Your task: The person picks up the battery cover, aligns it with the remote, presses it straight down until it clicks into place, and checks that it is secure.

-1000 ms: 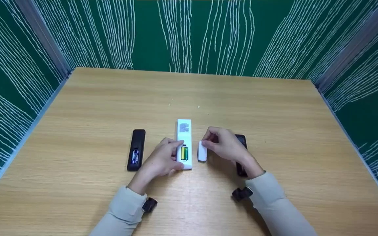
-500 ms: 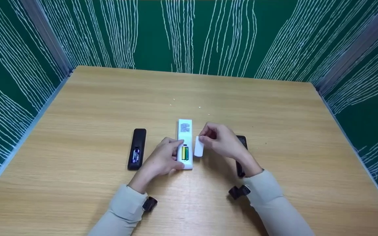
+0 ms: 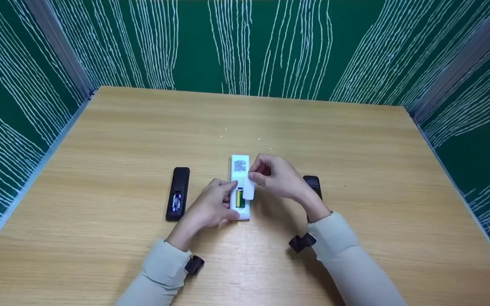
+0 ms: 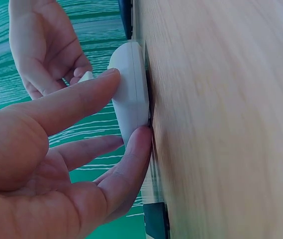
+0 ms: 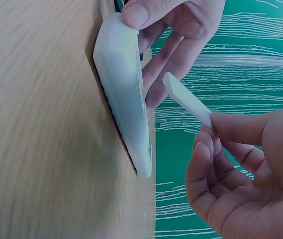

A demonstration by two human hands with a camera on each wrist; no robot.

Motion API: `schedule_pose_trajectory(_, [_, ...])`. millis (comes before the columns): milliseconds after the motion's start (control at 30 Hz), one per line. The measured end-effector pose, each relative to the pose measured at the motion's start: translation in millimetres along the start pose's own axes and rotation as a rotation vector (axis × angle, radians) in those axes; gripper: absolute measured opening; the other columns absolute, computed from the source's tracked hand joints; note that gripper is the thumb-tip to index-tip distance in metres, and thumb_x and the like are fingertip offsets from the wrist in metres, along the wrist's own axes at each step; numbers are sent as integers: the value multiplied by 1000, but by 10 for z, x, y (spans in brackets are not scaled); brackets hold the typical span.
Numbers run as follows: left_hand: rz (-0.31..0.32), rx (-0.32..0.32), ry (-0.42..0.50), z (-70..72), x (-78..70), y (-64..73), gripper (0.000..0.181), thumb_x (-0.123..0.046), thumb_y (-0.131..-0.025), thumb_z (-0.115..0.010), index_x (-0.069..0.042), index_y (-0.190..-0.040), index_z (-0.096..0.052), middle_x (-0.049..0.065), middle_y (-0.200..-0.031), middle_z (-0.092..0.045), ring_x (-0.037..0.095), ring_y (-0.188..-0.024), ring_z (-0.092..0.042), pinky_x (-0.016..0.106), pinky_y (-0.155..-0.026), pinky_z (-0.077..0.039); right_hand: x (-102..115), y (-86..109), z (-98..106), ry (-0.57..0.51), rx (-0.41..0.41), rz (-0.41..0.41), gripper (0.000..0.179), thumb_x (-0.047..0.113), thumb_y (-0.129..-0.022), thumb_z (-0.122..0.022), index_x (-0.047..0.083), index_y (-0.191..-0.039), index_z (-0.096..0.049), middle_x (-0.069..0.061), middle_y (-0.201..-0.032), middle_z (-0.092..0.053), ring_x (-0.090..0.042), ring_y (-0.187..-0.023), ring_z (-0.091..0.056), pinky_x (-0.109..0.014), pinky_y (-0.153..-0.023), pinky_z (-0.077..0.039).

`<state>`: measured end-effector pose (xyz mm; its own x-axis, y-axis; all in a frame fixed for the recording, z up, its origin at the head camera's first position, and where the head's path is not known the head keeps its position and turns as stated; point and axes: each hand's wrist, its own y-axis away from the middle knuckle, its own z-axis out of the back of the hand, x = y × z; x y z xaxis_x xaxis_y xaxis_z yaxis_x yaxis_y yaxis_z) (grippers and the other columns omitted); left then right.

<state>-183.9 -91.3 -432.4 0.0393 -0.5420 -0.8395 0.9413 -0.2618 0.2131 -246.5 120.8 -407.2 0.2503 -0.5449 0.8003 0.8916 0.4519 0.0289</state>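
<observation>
White slim plastic remote (image 3: 239, 178), yellow-and-green cylindrical batteries (image 3: 239, 199) in! Left hand (image 3: 211, 203) grips it; right hand (image 3: 280, 177) pinches the flat white plastic cover (image 3: 249, 190) above, not yet fitted.

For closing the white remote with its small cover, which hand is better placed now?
Probably the right hand: it pinches the white cover, raised above the white remote, while the left hand holds the remote, its batteries exposed.

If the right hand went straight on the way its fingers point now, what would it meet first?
Most likely the right hand would meet the white remote, its pinched cover touching first; the right wrist view shows a gap, but depth is unclear.
</observation>
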Motion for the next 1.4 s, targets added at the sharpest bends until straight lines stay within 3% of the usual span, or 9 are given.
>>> schedule_pose_trajectory(433, [-18, 3, -14, -6, 6, -7, 93, 8, -81, -85, 3, -161, -38, 17, -134, -51, 27, -114, -63, 33, -99, -59, -13, -68, -107, -55, 33, 19, 8, 8, -101, -69, 3, -106, -71, -5, -93, -64, -18, -83, -56, -25, -67, -46])
schedule_pose_trajectory(1067, [-23, 2, -22, -10, 6, -12, 96, 7, -80, -85, 1, -162, -36, 16, -134, -51, 26, -113, -62, 33, -101, -59, -40, -41, -192, -107, 43, -30, 4, 9, -99, -71, 9, -102, -70, -4, -91, -64, -18, -81, -56, -25, -68, -48])
schedule_pose_trajectory(1400, [-30, -8, -2, -1, 19, -5, 94, 9, -80, -85, 3, -161, -37, 17, -137, -51, 27, -114, -63, 32, -99, -60, -74, -74, -215, -124, 65, -38, 6, 8, -100, -69, 3, -104, -70, -3, -87, -62, -16, -78, -55, -22, -64, -47])
